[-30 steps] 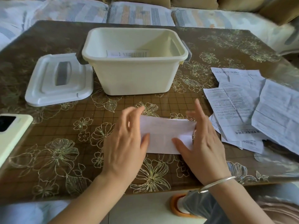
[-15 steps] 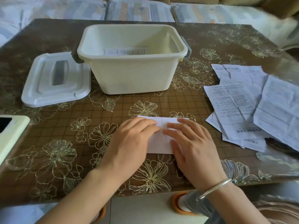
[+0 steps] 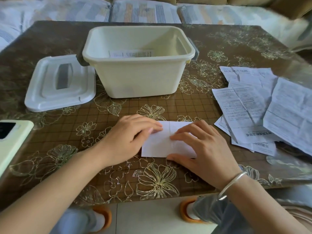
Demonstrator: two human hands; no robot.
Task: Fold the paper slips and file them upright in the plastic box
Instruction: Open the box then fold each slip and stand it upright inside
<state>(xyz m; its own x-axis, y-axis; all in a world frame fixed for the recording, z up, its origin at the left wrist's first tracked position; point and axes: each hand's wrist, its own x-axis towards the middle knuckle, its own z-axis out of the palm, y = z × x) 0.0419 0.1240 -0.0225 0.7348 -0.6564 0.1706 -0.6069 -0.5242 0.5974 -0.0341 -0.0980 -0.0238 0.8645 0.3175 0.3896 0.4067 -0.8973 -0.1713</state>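
A folded white paper slip (image 3: 162,142) lies flat on the table in front of me. My left hand (image 3: 128,139) covers its left end, fingers laid on the paper. My right hand (image 3: 200,146) presses on its right half with fingers stretched out and the thumb at the slip's near edge. Behind stands the cream plastic box (image 3: 140,78), open, with one printed slip (image 3: 131,53) upright against its far wall. A loose pile of unfolded printed slips (image 3: 253,105) is spread at the right.
The box's white lid (image 3: 60,83) lies to the left of the box. A pale green phone (image 3: 11,141) sits at the left table edge. A cushioned sofa (image 3: 145,10) runs behind the brown flowered table (image 3: 84,132).
One second ago both hands stood at the slip's ends, fingers raised. They then came down flat on it and now press it, fingertips slightly farther apart.
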